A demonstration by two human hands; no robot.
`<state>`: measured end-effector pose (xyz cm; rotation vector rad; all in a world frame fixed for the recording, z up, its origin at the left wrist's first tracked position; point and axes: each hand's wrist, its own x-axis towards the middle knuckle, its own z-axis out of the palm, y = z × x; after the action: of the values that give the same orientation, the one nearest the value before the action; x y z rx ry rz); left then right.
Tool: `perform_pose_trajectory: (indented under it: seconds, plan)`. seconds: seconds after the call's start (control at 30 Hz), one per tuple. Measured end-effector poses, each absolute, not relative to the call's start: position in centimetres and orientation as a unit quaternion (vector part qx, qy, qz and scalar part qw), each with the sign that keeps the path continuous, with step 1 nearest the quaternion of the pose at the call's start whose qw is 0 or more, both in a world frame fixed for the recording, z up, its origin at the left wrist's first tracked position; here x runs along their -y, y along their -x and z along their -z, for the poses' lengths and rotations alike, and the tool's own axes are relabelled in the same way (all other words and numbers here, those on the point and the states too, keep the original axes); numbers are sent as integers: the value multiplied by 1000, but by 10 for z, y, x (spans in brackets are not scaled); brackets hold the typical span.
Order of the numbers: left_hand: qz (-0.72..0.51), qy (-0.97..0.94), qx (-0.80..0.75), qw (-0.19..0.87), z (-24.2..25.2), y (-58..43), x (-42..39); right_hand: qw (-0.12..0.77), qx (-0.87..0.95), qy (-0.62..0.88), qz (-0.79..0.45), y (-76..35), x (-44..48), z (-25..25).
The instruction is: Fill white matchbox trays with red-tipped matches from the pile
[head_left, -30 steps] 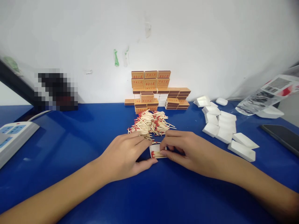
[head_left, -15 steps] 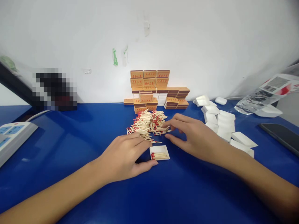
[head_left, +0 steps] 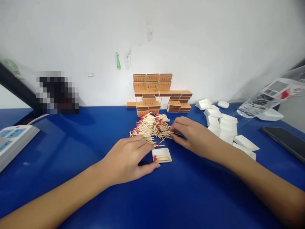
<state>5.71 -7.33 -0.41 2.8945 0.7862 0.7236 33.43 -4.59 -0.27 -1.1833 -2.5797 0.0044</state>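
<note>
Mid-fill: right hand (head_left: 190, 135) fingers pinch matches (head_left: 152, 127) at the pile's edge, left hand (head_left: 127, 159), loosely curled and holding nothing, steadies the tray (head_left: 162, 155); next, I judge, a tidy drop into it.

— What fills the upper half of the frame?
— A plain white wall (head_left: 214, 41), evenly lit, with a few small marks near upper centre: a green smear (head_left: 118, 60) and some pale scuffs beside it.
— And below it?
— A glossy blue tabletop (head_left: 78, 136) spans the whole lower half and meets the wall along a line across the middle. It shows soft reflections of the light.
— Anything at the edges?
— At far left a dark slanted edge (head_left: 14, 89) runs down toward a pixelated dark patch against the wall. At the left edge a white power strip (head_left: 13, 140) with blue sockets lies on the table.
</note>
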Motion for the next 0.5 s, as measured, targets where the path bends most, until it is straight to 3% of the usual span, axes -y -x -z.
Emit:
perform_pose_trajectory:
  seconds: [0.5]
  plan:
    - [-235, -931, -277, 25, 5, -56, 73, 219, 879, 419, -62, -341, 56, -18]
